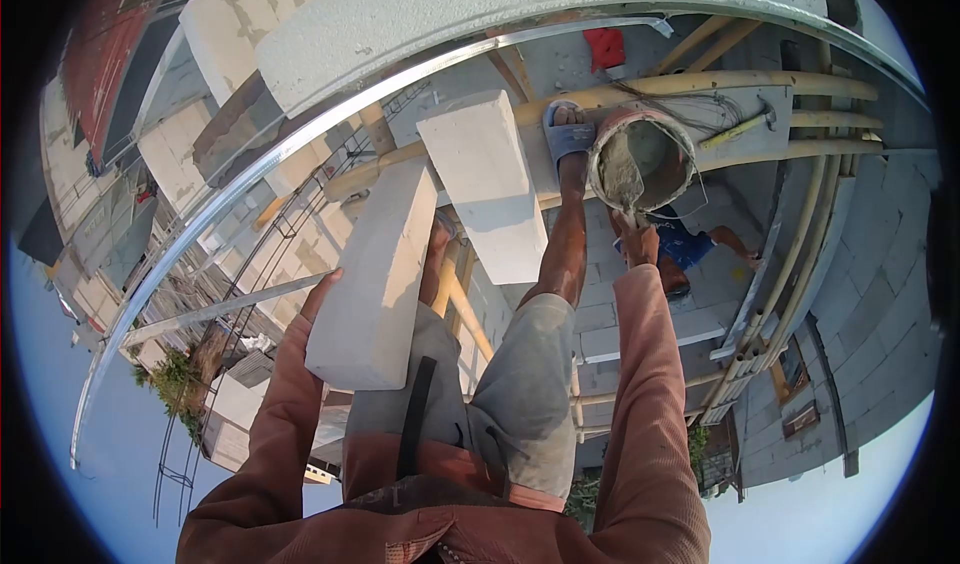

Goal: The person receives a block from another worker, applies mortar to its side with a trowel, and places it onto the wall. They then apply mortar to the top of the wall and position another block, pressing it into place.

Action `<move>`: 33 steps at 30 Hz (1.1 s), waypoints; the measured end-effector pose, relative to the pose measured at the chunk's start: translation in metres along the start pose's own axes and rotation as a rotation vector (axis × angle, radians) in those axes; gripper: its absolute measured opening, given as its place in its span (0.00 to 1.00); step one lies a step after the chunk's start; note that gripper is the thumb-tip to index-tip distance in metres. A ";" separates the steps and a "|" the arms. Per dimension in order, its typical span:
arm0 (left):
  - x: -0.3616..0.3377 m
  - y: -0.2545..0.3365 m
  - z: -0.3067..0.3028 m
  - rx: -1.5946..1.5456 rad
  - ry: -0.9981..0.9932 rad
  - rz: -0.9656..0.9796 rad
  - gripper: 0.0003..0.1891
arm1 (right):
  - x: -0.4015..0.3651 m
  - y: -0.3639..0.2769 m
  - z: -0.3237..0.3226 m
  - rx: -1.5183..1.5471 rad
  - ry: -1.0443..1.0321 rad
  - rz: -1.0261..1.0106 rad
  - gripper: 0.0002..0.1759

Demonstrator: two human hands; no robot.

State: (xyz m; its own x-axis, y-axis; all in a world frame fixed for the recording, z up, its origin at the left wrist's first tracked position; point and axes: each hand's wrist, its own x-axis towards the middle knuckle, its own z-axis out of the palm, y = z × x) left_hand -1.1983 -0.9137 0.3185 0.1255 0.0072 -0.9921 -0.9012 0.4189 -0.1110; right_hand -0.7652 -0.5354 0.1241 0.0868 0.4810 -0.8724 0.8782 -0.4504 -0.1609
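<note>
My left hand (pixel 322 292) presses against the left side of a long pale lightweight concrete block (pixel 372 274), which is tilted up in front of my thigh. Most of that hand's fingers are hidden by the block. My right hand (pixel 639 242) is closed round the handle of a trowel (pixel 624 186). Its blade is inside a mortar-smeared bucket (pixel 684 154), with grey mortar on it. Just past the held block, a second pale block (pixel 482 179) stands close to my sandalled foot (pixel 568 132).
Bamboo poles (pixel 700 82) run under and beyond the bucket. A hammer (pixel 738 129) with a yellow-green handle lies on a board near loose wire. A shiny metal strip (pixel 300 136) arches across the view. Below, another person in a blue shirt (pixel 686 246) is partly visible.
</note>
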 end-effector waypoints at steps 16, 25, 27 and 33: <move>0.007 -0.005 -0.024 -0.050 -0.055 -0.057 0.32 | -0.089 0.053 -0.048 0.289 0.046 -0.143 0.25; 0.048 -0.035 -0.044 -0.088 -0.059 0.041 0.31 | -0.205 -0.127 -0.039 -0.239 -0.314 -0.551 0.25; 0.052 -0.034 -0.039 -0.181 -0.084 0.008 0.29 | -0.206 -0.154 0.000 -0.279 -0.372 -0.799 0.24; 0.093 -0.053 -0.058 -0.181 -0.180 0.148 0.30 | -0.249 -0.303 0.208 -0.349 -0.485 -1.029 0.25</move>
State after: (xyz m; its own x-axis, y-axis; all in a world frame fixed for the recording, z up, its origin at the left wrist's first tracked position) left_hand -1.1630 -0.9884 0.2286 0.0437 0.2239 -0.9736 -0.9726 0.2321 0.0097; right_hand -1.1507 -0.6755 0.2939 -0.8549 0.1277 -0.5028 0.5184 0.2462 -0.8189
